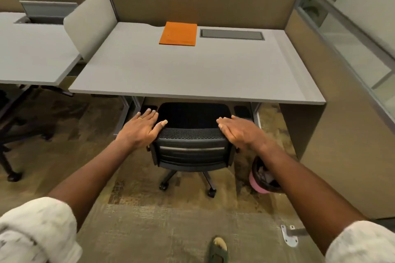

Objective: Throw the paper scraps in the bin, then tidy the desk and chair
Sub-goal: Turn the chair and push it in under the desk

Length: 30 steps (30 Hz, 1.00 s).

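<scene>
A black mesh office chair [191, 147] stands tucked partly under the grey desk [171, 74], its seat beneath the desktop. My left hand [142, 127] lies flat with fingers spread at the left top corner of the chair back. My right hand [239, 130] lies flat at the right top corner. Neither hand is curled around anything. An orange folder [178, 33] lies flat at the back middle of the desk. A pink bin [264, 177] with crumpled paper scraps [265, 174] inside stands on the floor right of the chair, partly hidden by my right forearm.
A closed grey cable hatch [232, 34] is set into the desk beside the folder. Tan partition walls [203, 0] enclose the desk at back and right. Another desk [32, 53] and a dark chair [12, 134] stand to the left. A metal floor bracket [289, 235] sits near my foot.
</scene>
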Motion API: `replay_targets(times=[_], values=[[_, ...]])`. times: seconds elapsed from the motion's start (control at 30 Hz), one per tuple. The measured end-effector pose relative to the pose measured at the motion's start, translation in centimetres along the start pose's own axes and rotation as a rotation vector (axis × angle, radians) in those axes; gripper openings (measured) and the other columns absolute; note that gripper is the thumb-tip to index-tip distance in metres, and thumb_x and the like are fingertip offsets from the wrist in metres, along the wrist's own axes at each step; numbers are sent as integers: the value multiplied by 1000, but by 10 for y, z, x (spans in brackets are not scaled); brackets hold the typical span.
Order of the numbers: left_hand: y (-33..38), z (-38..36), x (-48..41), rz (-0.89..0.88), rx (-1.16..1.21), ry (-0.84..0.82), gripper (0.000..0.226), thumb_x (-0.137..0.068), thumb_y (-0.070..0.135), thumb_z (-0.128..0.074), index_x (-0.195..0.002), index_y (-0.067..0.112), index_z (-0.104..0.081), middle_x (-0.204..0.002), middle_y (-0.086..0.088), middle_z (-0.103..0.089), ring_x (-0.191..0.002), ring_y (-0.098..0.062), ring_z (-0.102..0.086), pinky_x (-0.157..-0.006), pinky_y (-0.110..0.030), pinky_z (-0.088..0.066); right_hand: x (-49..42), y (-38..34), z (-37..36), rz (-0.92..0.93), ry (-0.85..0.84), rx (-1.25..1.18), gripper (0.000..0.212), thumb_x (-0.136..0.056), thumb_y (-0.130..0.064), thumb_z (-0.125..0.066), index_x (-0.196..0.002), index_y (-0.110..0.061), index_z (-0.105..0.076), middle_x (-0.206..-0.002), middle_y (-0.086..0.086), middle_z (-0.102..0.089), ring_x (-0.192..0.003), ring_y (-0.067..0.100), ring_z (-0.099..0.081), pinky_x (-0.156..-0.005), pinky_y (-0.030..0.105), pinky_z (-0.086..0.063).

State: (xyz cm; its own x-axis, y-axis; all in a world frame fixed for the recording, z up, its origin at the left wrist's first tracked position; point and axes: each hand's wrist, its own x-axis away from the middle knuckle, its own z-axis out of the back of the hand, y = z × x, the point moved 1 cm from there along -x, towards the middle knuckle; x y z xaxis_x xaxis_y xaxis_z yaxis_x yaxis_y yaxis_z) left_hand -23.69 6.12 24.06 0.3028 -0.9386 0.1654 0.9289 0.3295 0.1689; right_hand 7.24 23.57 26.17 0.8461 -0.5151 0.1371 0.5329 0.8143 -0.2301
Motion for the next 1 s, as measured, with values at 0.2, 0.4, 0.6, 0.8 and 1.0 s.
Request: replay_targets(times=[0.2,0.4,0.6,0.8,1.0], values=[[19,18,-64,27,-22,-11,91,-94,73,-2,-160,13,-21,-168,-3,-18,-158,-16,-9,-129,-42,-9,-48,53,17,-5,6,1,59,-105,-46,-14,-149,-20,-44,-154,-5,-47,-145,7,-38,-125,30,-18],[28,29,-114,14,-57,-5,85,-99,68,-6,-159,10,-22,-168,-8,-19,-158,-19,-10,-129,-44,-10,-85,89,30,1,18,-14,58,-106,-46,-15,-147,-20,-47,-154,-1,-47,-146,14,-38,-119,25,-7],[28,35,-164,-6,-105,-13,83,-100,65,-4,-159,9,-21,-168,-8,-20,-158,-19,-11,-129,-43,-11,-120,119,37,-17,1,41,62,-106,-47,-9,-152,-19,-40,-158,1,-42,-149,15,-33,-127,32,-10],[17,39,-199,-35,-114,-1,88,-97,68,2,-160,10,-22,-168,-7,-20,-158,-18,-10,-129,-43,-12,-144,130,43,-32,2,56,61,-106,-46,-9,-153,-20,-38,-158,0,-41,-149,11,-32,-127,33,-11],[14,38,-222,-43,-91,10,88,-97,68,1,-159,11,-25,-167,-7,-23,-157,-20,-13,-128,-43,-14,-158,134,49,-54,-1,80,58,-107,-42,-11,-155,-17,-35,-160,0,-38,-150,10,-30,-128,33,-11]])
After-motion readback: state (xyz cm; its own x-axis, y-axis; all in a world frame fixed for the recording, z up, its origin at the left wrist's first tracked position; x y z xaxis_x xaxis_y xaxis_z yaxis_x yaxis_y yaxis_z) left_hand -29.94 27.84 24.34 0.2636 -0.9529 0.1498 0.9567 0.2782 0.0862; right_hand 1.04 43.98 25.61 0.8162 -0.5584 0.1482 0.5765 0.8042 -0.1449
